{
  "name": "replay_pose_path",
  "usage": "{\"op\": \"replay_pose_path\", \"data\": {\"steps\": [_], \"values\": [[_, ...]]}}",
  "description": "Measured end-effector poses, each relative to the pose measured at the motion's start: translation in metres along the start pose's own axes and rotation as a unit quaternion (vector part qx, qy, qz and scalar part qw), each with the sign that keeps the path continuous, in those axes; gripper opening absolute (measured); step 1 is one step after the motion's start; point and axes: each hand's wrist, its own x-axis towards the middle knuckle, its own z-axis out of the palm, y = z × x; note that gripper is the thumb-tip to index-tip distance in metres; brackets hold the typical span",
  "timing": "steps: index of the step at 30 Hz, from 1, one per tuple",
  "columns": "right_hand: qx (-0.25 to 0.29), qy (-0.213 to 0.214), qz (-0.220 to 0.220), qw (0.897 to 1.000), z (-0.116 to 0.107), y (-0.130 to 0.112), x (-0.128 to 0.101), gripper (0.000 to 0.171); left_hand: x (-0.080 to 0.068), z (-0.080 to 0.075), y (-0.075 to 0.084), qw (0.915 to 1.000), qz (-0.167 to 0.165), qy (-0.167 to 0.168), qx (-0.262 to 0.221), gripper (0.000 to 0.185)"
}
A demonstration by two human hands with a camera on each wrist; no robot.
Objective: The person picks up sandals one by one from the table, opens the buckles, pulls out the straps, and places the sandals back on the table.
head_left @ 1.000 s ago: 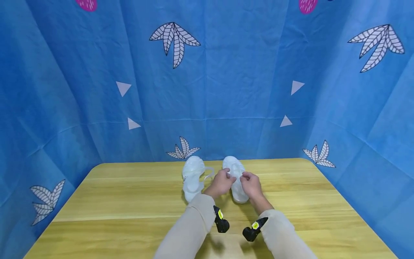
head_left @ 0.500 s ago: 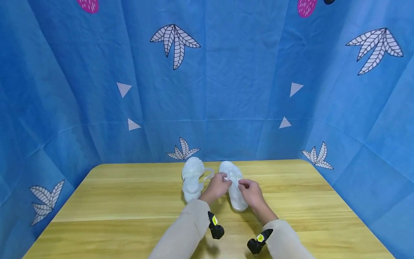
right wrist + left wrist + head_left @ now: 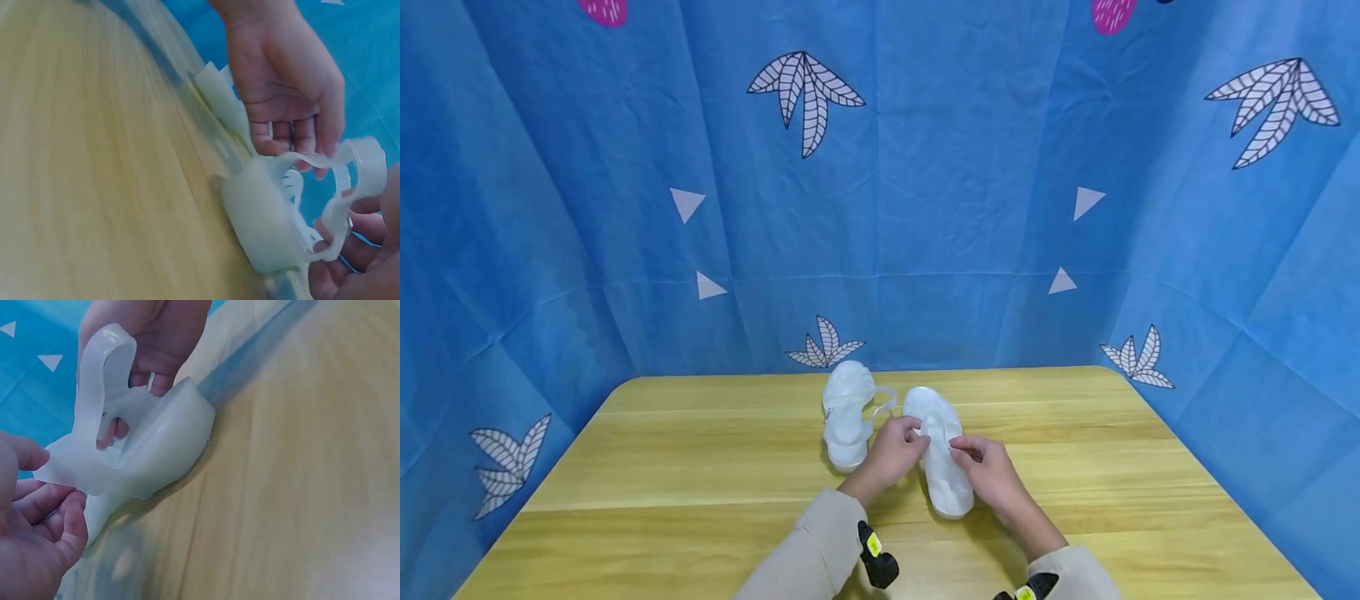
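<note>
Two white translucent sandals lie on a wooden table [image 3: 700,467]. The left sandal [image 3: 847,414] rests alone near the back edge. Both hands hold the right sandal [image 3: 943,479] at its straps. My left hand [image 3: 904,439] pinches the strap from the left; in the left wrist view its fingers [image 3: 44,506] grip the strap's flap beside the sandal's heel [image 3: 164,447]. My right hand [image 3: 967,452] pinches the strap from the right; in the right wrist view its fingers [image 3: 350,244] hold the looped strap [image 3: 357,164] above the sole [image 3: 265,219].
A blue cloth backdrop [image 3: 925,208] with leaf and triangle prints encloses the table at the back and both sides. Bare wood [image 3: 1150,483] stretches right and left of the sandals. Black wrist-mounted cameras [image 3: 874,560] sit on both beige sleeves.
Both hands have drawn the right sandal toward me along the table, away from the back edge. The left sandal has stayed put.
</note>
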Motion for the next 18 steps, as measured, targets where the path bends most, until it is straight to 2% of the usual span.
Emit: {"op": "replay_pose_path", "data": {"steps": [8, 12, 18], "values": [[0.013, -0.043, -0.003, 0.999, -0.004, 0.000, -0.023, 0.020, -0.026, -0.005, 0.000, 0.9992, 0.034, -0.021, -0.003, 0.034], [0.004, -0.054, -0.004, 0.999, -0.006, -0.002, -0.036, 0.022, -0.040, -0.006, 0.001, 0.9986, 0.040, -0.032, -0.015, 0.033], [0.021, -0.079, -0.005, 0.997, -0.007, 0.000, -0.053, 0.027, -0.056, -0.008, 0.002, 0.9970, 0.050, -0.054, -0.024, 0.030]]}}
